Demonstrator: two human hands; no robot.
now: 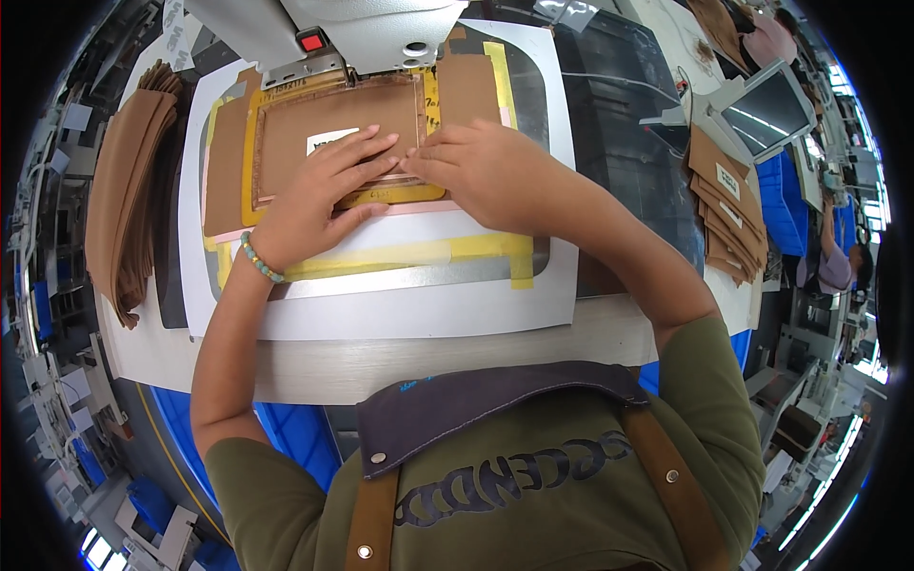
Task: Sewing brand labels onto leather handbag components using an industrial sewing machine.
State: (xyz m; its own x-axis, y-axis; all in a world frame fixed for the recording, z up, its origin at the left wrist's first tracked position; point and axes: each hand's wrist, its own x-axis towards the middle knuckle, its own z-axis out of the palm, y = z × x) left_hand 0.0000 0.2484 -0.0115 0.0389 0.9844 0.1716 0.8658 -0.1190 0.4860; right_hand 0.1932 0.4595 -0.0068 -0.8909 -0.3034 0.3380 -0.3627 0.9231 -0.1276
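Note:
My left hand (328,190) lies open with its fingers extended over a brown panel (367,105) and the lower part of a yellow frame (251,171), partly covering a small white label (316,143). My right hand (476,176) rests at the lower right inside the frame, fingers drawn together at the panel's inner border, their tips almost touching my left fingers; what they grip, if anything, is hidden. The frame sits on a white sheet (381,314) with yellow tape strips, under the grey head of a machine (381,29) that has a red button.
Brown pieces are stacked at the left (129,190) and, with white labels, at the right (724,214). A screen (762,109) stands back right beside a blue bin (785,200). More blue bins (295,438) are below the table edge (428,357). Other people (838,266) sit at the far right.

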